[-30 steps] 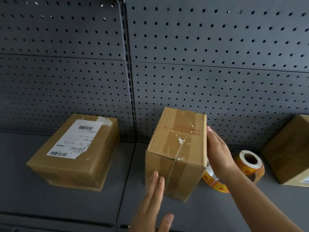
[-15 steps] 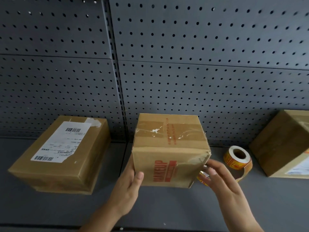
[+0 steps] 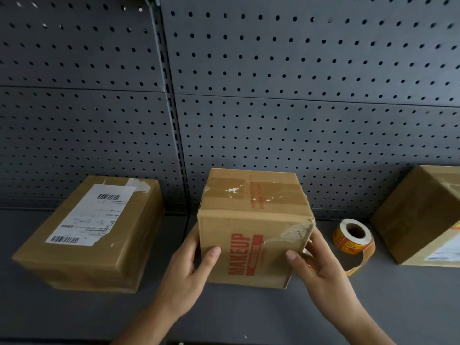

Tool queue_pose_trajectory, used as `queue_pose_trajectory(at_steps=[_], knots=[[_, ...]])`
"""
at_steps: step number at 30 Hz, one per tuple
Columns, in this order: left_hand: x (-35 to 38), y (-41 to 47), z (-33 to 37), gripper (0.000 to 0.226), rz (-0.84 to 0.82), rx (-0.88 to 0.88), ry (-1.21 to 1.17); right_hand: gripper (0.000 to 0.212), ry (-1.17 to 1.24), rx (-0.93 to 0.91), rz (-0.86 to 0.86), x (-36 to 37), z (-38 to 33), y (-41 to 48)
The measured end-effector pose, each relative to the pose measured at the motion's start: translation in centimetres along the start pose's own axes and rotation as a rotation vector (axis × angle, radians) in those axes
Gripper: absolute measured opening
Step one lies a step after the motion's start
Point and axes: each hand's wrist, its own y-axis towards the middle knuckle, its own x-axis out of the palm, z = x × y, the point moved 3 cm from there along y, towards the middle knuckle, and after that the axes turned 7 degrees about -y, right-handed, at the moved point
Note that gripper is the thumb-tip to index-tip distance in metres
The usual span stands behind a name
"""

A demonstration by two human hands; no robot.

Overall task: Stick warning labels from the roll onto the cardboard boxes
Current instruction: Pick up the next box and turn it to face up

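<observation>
The cardboard box [image 3: 268, 257] with red print sits between the two grips. The left grip [image 3: 191, 267] wraps around its left front edge, thumb on the front face and fingers hidden behind the side. The right grip [image 3: 321, 265] does the same on the right edge, so both are closed on the box. It looks stiff but worn: the corner just above the right grip is crushed, and the tape on top is glossy, probably slippery. It seems light enough to turn by the side walls. The label roll [image 3: 353, 235] lies on the shelf [image 3: 249, 314] just right of the right grip. Its labels look thin, so they are best taken by an edge.
</observation>
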Motion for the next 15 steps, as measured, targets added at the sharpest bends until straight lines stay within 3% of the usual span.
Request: queue_pose_trajectory(at_steps=[6,9,12,15], knots=[[-1.4,-0.2,2.7,0.048,0.064,0.032,0.003,0.051,-0.051,0.044,0.03,-1.2,-1.5,1.7],[-1.9,0.4,3.4,0.041,0.059,-0.045,0.029,0.042,-0.079,0.149,-0.029,-1.4,-1.7,3.0],[-2.4,1.3,3.4,0.03,0.054,-0.143,0.092,0.015,-0.095,0.286,-0.084,-0.7,-1.4,4.2],[-2.6,2.4,2.6,0.044,0.071,-0.201,0.179,0.017,-0.114,0.337,-0.088,-0.3,-0.8,5.2]])
